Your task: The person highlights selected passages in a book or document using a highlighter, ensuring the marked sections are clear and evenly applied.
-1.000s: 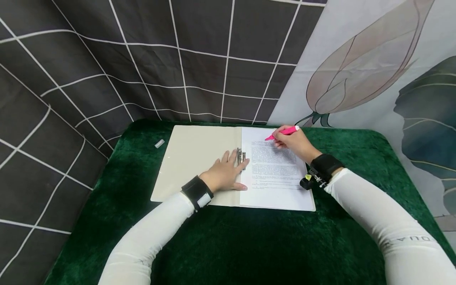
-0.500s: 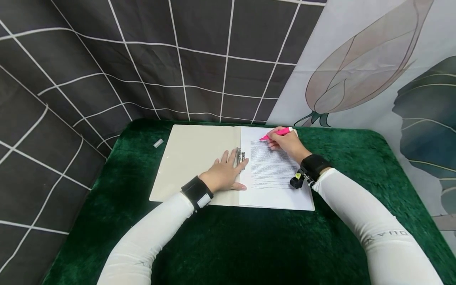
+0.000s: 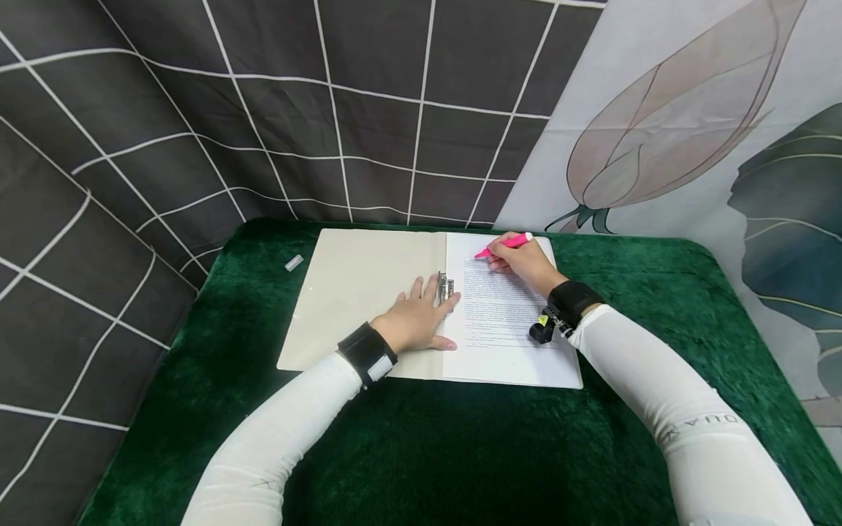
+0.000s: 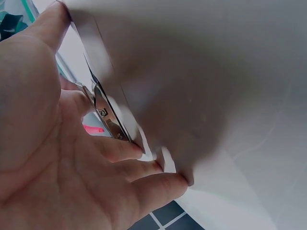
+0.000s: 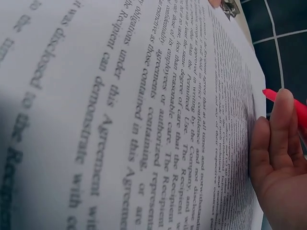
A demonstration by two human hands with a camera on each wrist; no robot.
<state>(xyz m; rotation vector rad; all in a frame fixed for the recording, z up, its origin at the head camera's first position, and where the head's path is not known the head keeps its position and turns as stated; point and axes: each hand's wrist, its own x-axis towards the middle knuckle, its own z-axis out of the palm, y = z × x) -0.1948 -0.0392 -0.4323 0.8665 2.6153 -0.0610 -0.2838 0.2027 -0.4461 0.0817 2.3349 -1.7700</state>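
Observation:
An open cream binder [image 3: 368,292] lies flat, with printed sheets [image 3: 500,358] on its right side and a metal clip [image 3: 443,285] at the spine. My left hand [image 3: 414,320] rests on the binder with fingers spread, its thumb and a fingertip reaching the sheet's left edge. In the left wrist view the fingertips of the left hand [image 4: 86,143] touch the cream surface beside the clip [image 4: 108,112]. My right hand [image 3: 522,261] pinches a pink highlighter [image 3: 509,243] near the top of the text. In the right wrist view the highlighter [image 5: 300,112] shows between the fingers, tip toward the page.
A small white highlighter cap or eraser-like piece [image 3: 294,263] lies on the green cloth [image 3: 460,453] left of the binder. A dark grid curtain [image 3: 368,131] and a white flowered curtain [image 3: 658,146] hang behind the table.
My right hand has moved left along the upper lines of the page with the highlighter, slowing in the last half second. The left hand stays in place on the binder.

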